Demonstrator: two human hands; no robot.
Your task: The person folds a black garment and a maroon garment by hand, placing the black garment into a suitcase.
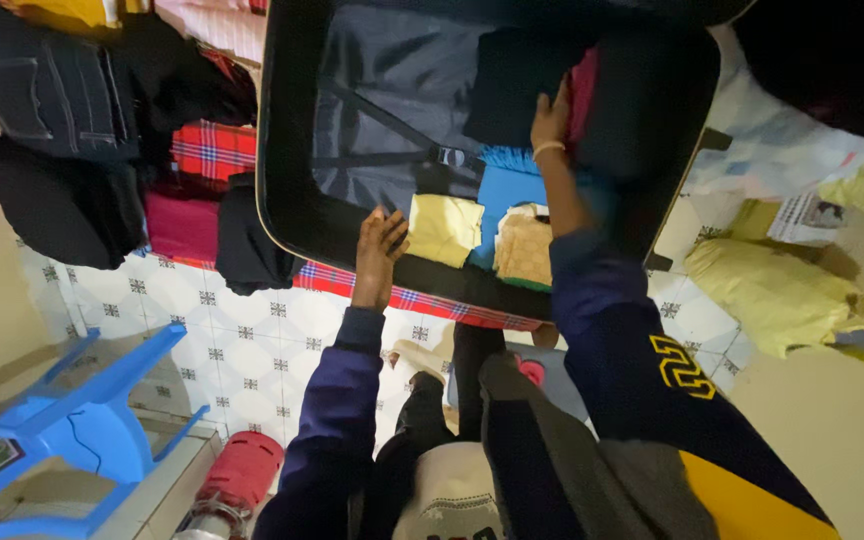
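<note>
Black and open, the suitcase [292,190] lies on a red checked blanket [214,150], and a person leans over it. The person's left hand [380,252] rests on the near rim of the suitcase with its fingers bent over the edge. It holds the rim and nothing else. The right hand [550,122] reaches deeper in and lies flat on a dark folded cloth [512,85], just beside a pink cloth [582,90]. Whether those fingers pinch the cloth or only press on it cannot be told.

Near the front of the suitcase sit a yellow folded cloth [444,228], a blue one [508,190] and a pale knitted one [524,248], all close together. Grey straps [392,135] cross the bare part of the lining.

More clothes lie on the blanket outside the suitcase, and a blue plastic chair [72,420] stands on the tiled floor [242,340].

The folded piles look loose. If the right hand pulls the dark cloth fast, it could drag the pink cloth along and undo the folds. The left hand leans on the rim, so a hard push might tip the suitcase on the soft blanket.
</note>
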